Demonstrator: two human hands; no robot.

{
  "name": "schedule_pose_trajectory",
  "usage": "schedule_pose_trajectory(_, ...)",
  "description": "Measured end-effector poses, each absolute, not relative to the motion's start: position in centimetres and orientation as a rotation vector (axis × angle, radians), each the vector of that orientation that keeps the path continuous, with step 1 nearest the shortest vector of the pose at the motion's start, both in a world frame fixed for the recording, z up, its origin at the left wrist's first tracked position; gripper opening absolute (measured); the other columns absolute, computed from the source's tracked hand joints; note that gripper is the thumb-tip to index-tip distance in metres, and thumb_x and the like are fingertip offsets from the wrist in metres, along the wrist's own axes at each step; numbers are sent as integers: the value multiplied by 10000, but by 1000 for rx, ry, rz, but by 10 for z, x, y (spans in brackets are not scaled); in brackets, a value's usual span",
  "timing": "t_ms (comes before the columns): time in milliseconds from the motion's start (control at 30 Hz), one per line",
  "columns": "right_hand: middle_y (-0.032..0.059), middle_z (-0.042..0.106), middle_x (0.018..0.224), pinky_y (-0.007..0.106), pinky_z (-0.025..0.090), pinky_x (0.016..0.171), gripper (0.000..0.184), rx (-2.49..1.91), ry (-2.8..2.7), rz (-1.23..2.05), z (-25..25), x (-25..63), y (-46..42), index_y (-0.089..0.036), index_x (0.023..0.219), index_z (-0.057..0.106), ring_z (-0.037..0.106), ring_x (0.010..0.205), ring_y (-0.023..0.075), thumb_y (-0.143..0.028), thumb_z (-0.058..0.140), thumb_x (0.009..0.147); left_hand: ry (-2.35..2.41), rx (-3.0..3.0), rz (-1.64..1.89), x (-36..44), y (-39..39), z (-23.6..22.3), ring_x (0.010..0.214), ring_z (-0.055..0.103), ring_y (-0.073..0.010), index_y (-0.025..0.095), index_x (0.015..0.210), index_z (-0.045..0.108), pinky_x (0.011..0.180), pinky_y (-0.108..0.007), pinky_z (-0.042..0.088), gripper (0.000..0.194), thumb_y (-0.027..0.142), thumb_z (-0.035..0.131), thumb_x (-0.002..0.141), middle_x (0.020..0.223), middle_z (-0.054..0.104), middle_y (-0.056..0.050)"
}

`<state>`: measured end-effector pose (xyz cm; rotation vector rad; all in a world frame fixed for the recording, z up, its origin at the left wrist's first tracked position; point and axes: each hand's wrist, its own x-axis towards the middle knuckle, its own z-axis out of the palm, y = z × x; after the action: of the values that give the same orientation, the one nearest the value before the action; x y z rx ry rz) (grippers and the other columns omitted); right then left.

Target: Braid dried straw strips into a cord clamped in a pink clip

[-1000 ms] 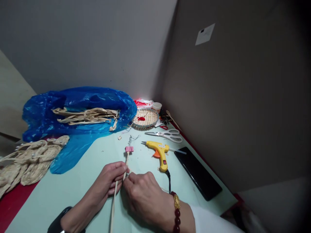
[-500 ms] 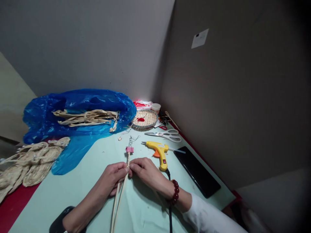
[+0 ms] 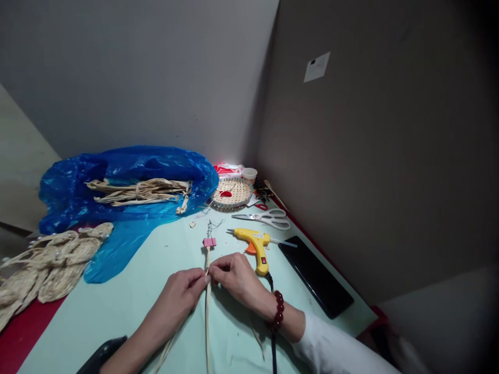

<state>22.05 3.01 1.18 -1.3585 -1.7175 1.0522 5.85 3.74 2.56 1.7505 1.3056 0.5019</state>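
Note:
A short braid of pale straw strands (image 3: 208, 254) runs down from a pink binder clip (image 3: 209, 242), which lies on the table. Just below the braided part, my left hand (image 3: 186, 291) pinches the strands between thumb and fingers. Close against it, my right hand (image 3: 236, 278) also pinches the strands from the other side; a dark red bead bracelet circles that wrist. One loose strand (image 3: 208, 322) hangs straight down toward me. Another strand (image 3: 255, 335) trails out beneath my right forearm, and more pass under my left one.
A yellow glue gun (image 3: 255, 241), white-handled scissors (image 3: 276, 219) and a black tablet-like slab (image 3: 317, 278) lie to the right. Behind are a woven basket (image 3: 241, 195) and a blue plastic bag (image 3: 136, 161) holding a straw bundle (image 3: 146, 192). Straw sandals (image 3: 58, 265) lie at left.
The loose strands that ran together below my left hand have parted: one now hangs in the middle, others lie left under the forearm. Both hands stay at the braid.

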Motion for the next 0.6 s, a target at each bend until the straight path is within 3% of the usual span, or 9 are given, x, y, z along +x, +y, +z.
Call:
schedule_pose_trajectory(133, -62, 254, 505, 273, 168, 526, 303, -1384, -1719, 945, 17, 219, 26, -169, 487, 354, 222, 550, 98, -138, 502, 750, 1350, 1822, 502, 58, 28, 32, 638, 495, -191, 210, 596, 520, 648, -273, 329, 336, 398, 418, 855, 598, 537, 16)
schedule_pose_trajectory(267, -60, 227, 519, 277, 160, 529, 326, -1363, -1721, 954, 18, 217, 24, -176, 500, 273, 205, 559, 100, -131, 486, 743, 1376, 1916, 459, 66, 16, 30, 646, 545, -203, 227, 646, 487, 645, -282, 346, 317, 362, 342, 894, 645, 591, -6)
schedule_pose_trajectory(400, -54, 206, 543, 260, 161, 504, 302, -1296, -1721, 1069, 18, 221, 26, -187, 517, 255, 204, 546, 92, -139, 451, 742, 1425, 1989, 429, 73, 10, 23, 641, 569, -225, 239, 662, 461, 632, -301, 338, 281, 311, 336, 903, 655, 621, -39)
schedule_pose_trajectory(600, -48, 266, 558, 231, 208, 505, 313, -1242, -1673, 1187, 14, 224, 28, -184, 524, 301, 234, 559, 91, -204, 467, 789, 1407, 2120, 374, 75, 4, 17, 721, 653, -279, 208, 852, 581, 662, -334, 356, 296, 261, 299, 925, 801, 707, -123)
